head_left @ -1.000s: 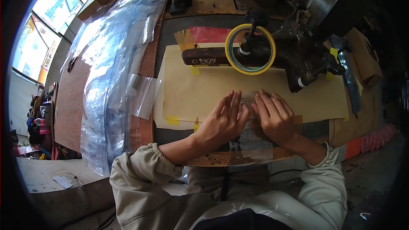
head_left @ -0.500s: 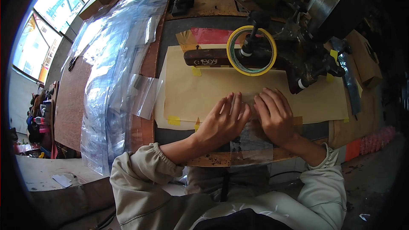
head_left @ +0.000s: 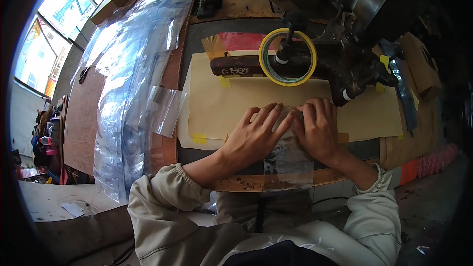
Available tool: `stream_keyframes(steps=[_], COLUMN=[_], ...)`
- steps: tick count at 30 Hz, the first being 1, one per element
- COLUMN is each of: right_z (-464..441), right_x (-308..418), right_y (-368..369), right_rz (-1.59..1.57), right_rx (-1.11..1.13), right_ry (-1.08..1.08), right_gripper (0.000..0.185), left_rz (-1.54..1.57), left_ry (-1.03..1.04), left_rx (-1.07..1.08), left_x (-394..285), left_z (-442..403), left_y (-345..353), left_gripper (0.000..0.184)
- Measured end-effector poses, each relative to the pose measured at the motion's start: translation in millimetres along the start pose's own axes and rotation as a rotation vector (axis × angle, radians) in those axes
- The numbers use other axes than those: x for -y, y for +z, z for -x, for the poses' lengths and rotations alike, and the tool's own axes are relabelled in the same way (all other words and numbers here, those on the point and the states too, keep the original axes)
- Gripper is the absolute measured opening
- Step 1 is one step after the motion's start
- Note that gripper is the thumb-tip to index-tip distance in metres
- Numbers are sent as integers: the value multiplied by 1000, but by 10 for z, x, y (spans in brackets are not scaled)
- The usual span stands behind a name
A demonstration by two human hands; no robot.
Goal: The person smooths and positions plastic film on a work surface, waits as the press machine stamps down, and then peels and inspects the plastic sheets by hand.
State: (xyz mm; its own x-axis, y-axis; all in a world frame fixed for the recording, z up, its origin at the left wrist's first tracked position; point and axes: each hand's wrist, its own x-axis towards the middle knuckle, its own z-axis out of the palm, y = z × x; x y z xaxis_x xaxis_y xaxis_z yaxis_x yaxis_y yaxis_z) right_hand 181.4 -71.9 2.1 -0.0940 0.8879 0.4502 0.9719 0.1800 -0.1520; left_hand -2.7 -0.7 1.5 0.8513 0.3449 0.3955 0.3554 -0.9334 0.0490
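Observation:
A clear plastic bag (head_left: 288, 160) lies over the front edge of the bench, its lower end hanging past the wood. My left hand (head_left: 253, 130) rests on its upper left part, fingers spread and thumb stretched toward the other hand. On the upper right side is my right hand (head_left: 318, 130), its fingers bent and close together at the bag's edge; the contact under the fingertips is partly hidden. Beneath both hands is a tan sheet (head_left: 226, 111) taped to the dark bench top. Beyond them, a dark machine arm (head_left: 236, 66) carries a yellow tape roll (head_left: 312, 68).
A long pile of clear plastic bags (head_left: 128, 83) covers the left side of the bench. A metal column (head_left: 377, 0) rises at the back right. Cardboard (head_left: 419, 64) stands at the right, and pink bubble wrap (head_left: 436, 161) lies lower down.
My right hand's fingers have bent more and drawn in. The left hand's fingers have spread, with its thumb reaching nearer the right hand. The view has shifted slightly.

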Motion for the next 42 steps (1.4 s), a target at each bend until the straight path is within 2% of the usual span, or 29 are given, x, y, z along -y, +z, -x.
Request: stream_keyframes(steps=[3,6,9,11,15,18,21,22,24,27,30,33,38,42], right_z=[-21,-28,-5,-11,28,23,67,55,-27,-44,-22,19,71,128], right_x=[-2,-47,-67,-94,-93,-86,-185,-198,-222,-294,-274,-244,-169,-176], right_y=[-1,8,0,-12,-107,-292,-213,-223,-273,-255,-234,-178,-160,-148], right_rz=[-7,-118,42,-49,-181,-411,-565,-568,-568,-537,-437,-284,-149,-34], right_rx=[-15,60,-83,-97,-134,-29,-66,5,142,237,209,135,36,-21], right_ry=[-16,22,-171,-269,-454,-457,-134,-52,107,-130,-193,-307,-326,-366], right_gripper=[19,19,18,18,14,9,6,8,12,25,36,37,27,27], left_rz=[-11,-22,11,40,46,-14,-80,-103,-122,-113,-92,-56,-24,110], left_ry=[-7,16,46,64,-45,-35,74,111,188,279,302,302,274,138], left_rx=[-4,-35,-46,-47,2,-36,-170,-204,-263,-311,-326,-316,-283,-115], left_x=[-13,-26,-17,-9,-8,-43,-71,-63,-52,-28,-22,-8,16,34], left_z=[11,5,-8,-3,-11,9,39,45,53,63,66,61,55,43], left_y=[7,-23,-32,-26,-76,-34,-11,-14,-35,-79,-62,-57,-43,-17], left_gripper=[53,54,55,54,36,24,19,19,20,21,23,21,18,18])
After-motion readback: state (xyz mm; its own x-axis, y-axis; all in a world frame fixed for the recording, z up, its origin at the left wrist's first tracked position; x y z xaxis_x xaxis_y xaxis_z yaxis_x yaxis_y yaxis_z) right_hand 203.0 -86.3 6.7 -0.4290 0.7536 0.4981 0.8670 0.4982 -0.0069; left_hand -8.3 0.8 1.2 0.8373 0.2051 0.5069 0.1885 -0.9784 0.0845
